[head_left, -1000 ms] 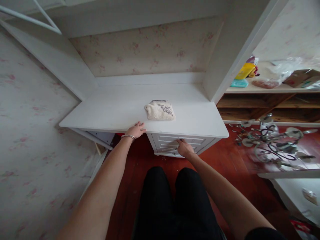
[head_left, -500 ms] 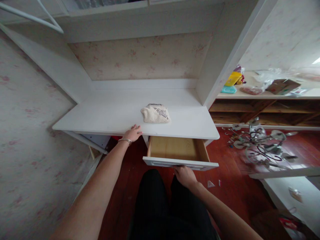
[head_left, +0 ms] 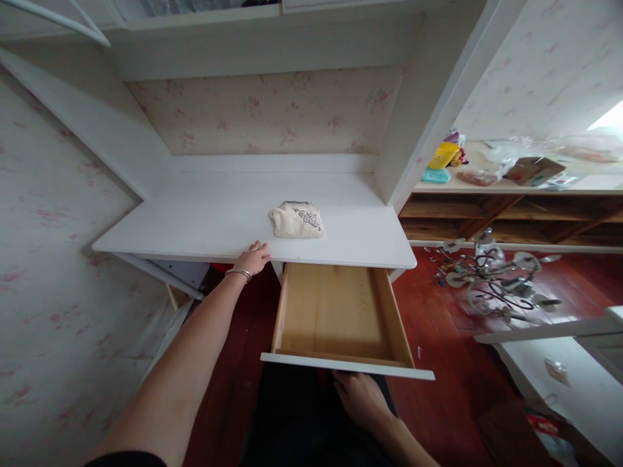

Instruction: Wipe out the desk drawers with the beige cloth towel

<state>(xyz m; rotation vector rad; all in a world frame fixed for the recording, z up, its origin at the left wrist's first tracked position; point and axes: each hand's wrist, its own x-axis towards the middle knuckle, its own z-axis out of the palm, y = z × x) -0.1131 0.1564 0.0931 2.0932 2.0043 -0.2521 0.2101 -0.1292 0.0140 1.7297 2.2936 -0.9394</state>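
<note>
My left hand (head_left: pixel 253 258) lies on the front edge of the white desk (head_left: pixel 209 220), its fingers stretched out flat and holding nothing. A bracelet circles that wrist. Below the desktop, the wooden drawer (head_left: pixel 335 311) is pulled far out, and its inside is bare. My right hand (head_left: pixel 360 395) is closed at the outer side of the drawer's white front panel (head_left: pixel 348 367); the fingertips and any handle there are hidden under the panel. A folded cream cloth (head_left: pixel 296 220) with a dark pattern rests on the desktop, just beyond my left hand.
White side panels and an upper shelf enclose the desk. To the right, a chandelier (head_left: pixel 501 279) lies on the red wooden floor (head_left: pixel 428 318). Behind it stands a low wooden shelf (head_left: pixel 516 186) with bags and a box on top. A white furniture piece (head_left: pixel 555 395) is at lower right.
The drawer has slid much further out towards me, with my right hand at its front moving along. My left hand stays on the desk edge. The view has shifted slightly.
</note>
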